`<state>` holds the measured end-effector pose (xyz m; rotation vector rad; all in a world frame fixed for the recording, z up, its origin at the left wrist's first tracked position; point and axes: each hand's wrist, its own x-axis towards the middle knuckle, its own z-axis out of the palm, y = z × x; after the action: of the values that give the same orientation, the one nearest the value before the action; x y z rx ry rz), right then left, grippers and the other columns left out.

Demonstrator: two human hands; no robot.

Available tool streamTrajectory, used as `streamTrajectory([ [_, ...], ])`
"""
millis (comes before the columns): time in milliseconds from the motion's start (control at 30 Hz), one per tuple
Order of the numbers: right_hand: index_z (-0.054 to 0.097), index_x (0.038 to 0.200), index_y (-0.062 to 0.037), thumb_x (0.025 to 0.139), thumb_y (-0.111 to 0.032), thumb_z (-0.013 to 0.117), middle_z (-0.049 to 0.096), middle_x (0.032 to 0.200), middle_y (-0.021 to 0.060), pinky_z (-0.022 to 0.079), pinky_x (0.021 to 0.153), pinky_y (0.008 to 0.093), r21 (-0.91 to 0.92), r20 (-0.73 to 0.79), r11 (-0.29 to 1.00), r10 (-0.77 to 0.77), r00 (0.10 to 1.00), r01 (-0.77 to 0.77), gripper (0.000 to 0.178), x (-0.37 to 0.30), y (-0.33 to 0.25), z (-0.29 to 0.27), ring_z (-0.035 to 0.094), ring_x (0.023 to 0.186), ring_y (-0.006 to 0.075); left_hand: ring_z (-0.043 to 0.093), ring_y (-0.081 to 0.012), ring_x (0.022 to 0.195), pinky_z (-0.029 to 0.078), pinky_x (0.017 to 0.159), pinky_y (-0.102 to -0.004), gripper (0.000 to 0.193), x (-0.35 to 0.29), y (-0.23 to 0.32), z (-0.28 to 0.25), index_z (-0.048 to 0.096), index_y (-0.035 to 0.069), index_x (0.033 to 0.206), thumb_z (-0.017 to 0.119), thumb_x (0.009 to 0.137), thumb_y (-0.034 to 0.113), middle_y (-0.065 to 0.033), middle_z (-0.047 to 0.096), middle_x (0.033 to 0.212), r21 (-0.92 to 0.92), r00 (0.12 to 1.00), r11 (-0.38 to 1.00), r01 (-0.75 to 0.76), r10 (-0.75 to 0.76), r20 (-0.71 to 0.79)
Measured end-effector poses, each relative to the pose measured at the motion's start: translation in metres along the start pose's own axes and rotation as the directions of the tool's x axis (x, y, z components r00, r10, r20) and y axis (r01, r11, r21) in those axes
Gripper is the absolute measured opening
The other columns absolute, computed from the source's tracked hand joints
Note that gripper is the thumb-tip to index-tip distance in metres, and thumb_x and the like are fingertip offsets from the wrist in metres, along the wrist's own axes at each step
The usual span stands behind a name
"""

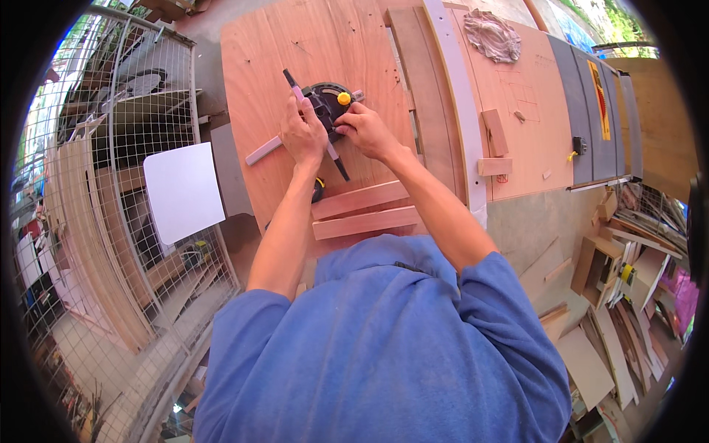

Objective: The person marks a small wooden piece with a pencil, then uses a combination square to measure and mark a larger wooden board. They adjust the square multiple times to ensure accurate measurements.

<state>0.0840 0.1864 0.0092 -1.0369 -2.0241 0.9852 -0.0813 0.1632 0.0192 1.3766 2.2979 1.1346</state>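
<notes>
On the wooden tabletop [255,44] lies a miter gauge [323,94] with a black half-round head, a yellow knob [344,98] and a pale metal bar [264,150] pointing to the left. Its straight fence runs slantwise, with black ends. My left hand [304,139] is closed around the fence side, steadying the head. With bent fingers my right hand [368,133] pinches at the head's right edge, just below the yellow knob. Whatever small part sits between those fingertips is hidden. Closer to me, a black and yellow tape measure [318,190] is partly covered by my left forearm.
Two wooden strips [365,222] lie at the table's near edge. To the right stand a long metal rail [459,96], a panel with small wood blocks [495,133] and a crumpled cloth [492,35], then a grey saw table [583,96]. A wire mesh fence [111,184] bounds the left.
</notes>
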Motion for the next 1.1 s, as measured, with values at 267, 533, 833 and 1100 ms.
streamTrajectory([
  [267, 0.079, 0.101, -0.0014, 0.095, -0.013, 0.075, 0.07, 0.085, 0.0182, 0.057, 0.077, 0.0433, -0.003, -0.094, 0.964, 0.264, 0.96, -0.265, 0.013, 0.008, -0.02, 0.016, 0.071, 0.085, 0.035, 0.067, -0.0428, 0.095, 0.051, 0.089, -0.055, 0.044, 0.0, -0.019, 0.01, 0.063, 0.014, 0.142, 0.042, 0.114, 0.039, -0.0166, 0.076, 0.108, -0.022, 0.999, 1.0, -0.002, 0.001, -0.04],
  [533, 0.08, 0.103, -0.0032, 0.094, -0.008, 0.077, 0.065, 0.1, 0.0139, 0.056, 0.08, 0.0415, 0.057, -0.024, 0.996, 0.077, 0.997, -0.075, 0.011, -0.003, 0.002, 0.006, 0.067, 0.085, 0.0302, 0.068, -0.0469, 0.095, 0.052, 0.088, -0.0581, 0.046, 0.006, -0.012, 0.007, 0.064, 0.015, 0.141, 0.037, 0.115, 0.041, -0.0194, 0.077, 0.112, -0.063, 0.997, 0.995, 0.076, -0.074, 0.034],
  [833, 0.08, 0.105, -0.0071, 0.09, -0.007, 0.079, 0.062, 0.105, 0.0152, 0.056, 0.091, 0.0431, 0.145, -0.057, 0.965, 0.229, 0.972, -0.219, 0.015, -0.007, -0.007, 0.011, 0.064, 0.1, 0.0329, 0.07, -0.0459, 0.098, 0.052, 0.089, -0.0578, 0.048, 0.006, -0.007, 0.005, 0.065, 0.016, 0.141, 0.036, 0.114, 0.044, -0.0196, 0.077, 0.108, -0.104, 0.997, 0.992, 0.076, -0.073, 0.033],
  [1100, 0.08, 0.114, -0.0078, 0.087, -0.004, 0.082, 0.06, 0.108, 0.0119, 0.055, 0.091, 0.04, 0.071, 0.019, 0.996, 0.05, 0.999, -0.051, 0.027, -0.004, -0.001, 0.0, 0.064, 0.102, 0.0298, 0.07, -0.0458, 0.097, 0.052, 0.091, -0.0578, 0.049, 0.008, -0.012, 0.005, 0.064, 0.017, 0.145, 0.037, 0.113, 0.044, -0.0204, 0.077, 0.112, -0.078, 0.993, 0.991, 0.106, -0.101, 0.06],
])
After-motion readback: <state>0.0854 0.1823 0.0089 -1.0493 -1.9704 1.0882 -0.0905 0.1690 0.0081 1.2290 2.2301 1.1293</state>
